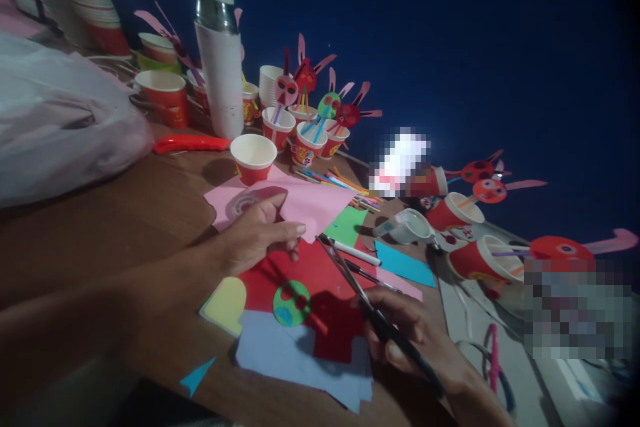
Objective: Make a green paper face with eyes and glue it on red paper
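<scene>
My left hand [263, 230] pinches the lower edge of a pink sheet of paper [317, 205] between thumb and fingers. In my right hand [415, 327] is a pair of black-handled scissors [381, 323], its blades pointing up and left, the tips beside the pink paper's lower corner. Below the hands lies red paper [325, 273], with a round green paper face [291, 303] on it. Pale blue paper [270, 350] and a yellow paper piece [227, 303] are nearer me. A white marker [357, 252] and a black pen [373, 275] lie left of my right hand's knuckles.
A paper cup [253, 153] stands behind the pink sheet, near a red-handled cutter [193, 143] and a tall white flask [220, 73]. Several cups hold paper faces with long ears along the back and right. A plastic bag [65, 120] covers the left side. A blue scrap [197, 377] lies near the front edge.
</scene>
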Motion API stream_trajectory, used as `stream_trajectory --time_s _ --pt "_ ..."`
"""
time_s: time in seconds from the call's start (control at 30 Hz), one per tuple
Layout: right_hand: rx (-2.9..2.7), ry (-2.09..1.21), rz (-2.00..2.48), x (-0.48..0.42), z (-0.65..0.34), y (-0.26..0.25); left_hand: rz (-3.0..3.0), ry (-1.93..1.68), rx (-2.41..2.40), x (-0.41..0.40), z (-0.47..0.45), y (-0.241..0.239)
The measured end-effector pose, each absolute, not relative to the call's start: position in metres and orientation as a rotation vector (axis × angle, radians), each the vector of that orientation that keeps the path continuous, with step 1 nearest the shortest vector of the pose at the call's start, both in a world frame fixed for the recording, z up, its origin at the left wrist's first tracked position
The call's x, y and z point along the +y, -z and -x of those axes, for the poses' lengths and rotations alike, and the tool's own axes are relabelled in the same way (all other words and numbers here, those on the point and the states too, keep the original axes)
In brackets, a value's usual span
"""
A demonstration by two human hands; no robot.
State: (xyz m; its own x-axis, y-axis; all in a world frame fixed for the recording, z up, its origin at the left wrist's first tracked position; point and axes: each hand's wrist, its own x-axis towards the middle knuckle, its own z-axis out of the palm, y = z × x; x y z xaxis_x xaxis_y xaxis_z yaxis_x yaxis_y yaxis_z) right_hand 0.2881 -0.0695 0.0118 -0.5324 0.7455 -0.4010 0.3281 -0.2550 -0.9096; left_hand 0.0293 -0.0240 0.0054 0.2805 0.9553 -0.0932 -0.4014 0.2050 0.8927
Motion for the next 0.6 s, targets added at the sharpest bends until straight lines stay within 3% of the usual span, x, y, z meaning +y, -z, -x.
stream_trajectory --time_s 0.6 --pt "-1.624 -1.898 1.152 -0.07 -0.283 0.001 -0.915 -0.961 0.744 -0.027 -0.034 -0.002"
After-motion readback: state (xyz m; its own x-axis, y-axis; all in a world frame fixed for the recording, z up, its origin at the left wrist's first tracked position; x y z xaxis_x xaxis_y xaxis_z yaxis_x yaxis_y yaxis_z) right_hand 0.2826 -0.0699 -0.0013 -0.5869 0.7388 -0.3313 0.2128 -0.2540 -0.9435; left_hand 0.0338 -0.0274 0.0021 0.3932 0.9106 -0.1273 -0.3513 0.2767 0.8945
